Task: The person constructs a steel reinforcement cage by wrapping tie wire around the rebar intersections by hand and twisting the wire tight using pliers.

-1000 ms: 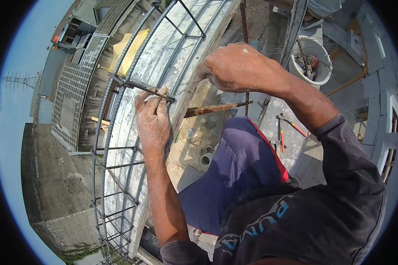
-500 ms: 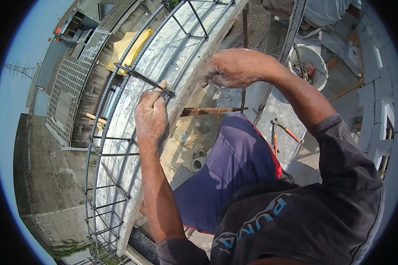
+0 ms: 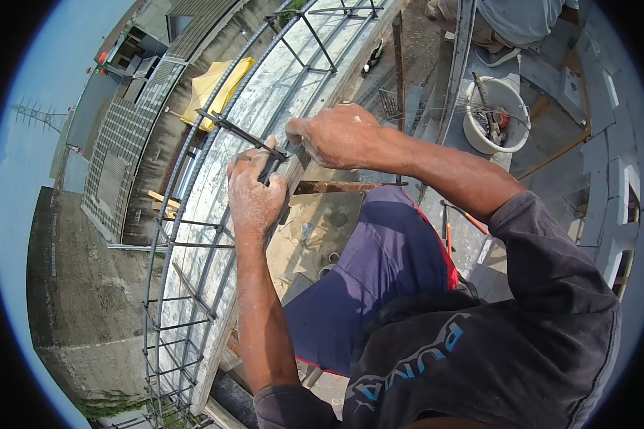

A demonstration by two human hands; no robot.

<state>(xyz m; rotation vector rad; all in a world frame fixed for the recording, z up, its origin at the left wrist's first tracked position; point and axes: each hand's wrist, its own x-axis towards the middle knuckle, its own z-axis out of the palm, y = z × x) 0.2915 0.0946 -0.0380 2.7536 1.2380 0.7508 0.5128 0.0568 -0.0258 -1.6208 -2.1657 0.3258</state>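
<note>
A steel rebar cage (image 3: 229,129) with square stirrups runs along a curved, pale board form (image 3: 225,171). My left hand (image 3: 256,193), dusty with cement, is closed at a stirrup's lower corner, its thumb and fingers on either side of a dark bar. Just right of that corner, my right hand (image 3: 340,136) is closed in a pinch, its fingertips close to the bar end. Whatever lies in the pinch is too small or hidden to make out.
A white bucket (image 3: 497,118) holding tools and metal pieces stands at right. Orange-handled pliers (image 3: 449,232) lie on the grey surface below it. Another person (image 3: 522,25) is at top right. A rusty bar (image 3: 336,186) crosses below the form. Rooftops (image 3: 122,150) lie beyond the cage.
My right hand has moved left and down to the stirrup corner. My left hand has shifted slightly right and down, its thumb now apart from its index finger with the bar between.
</note>
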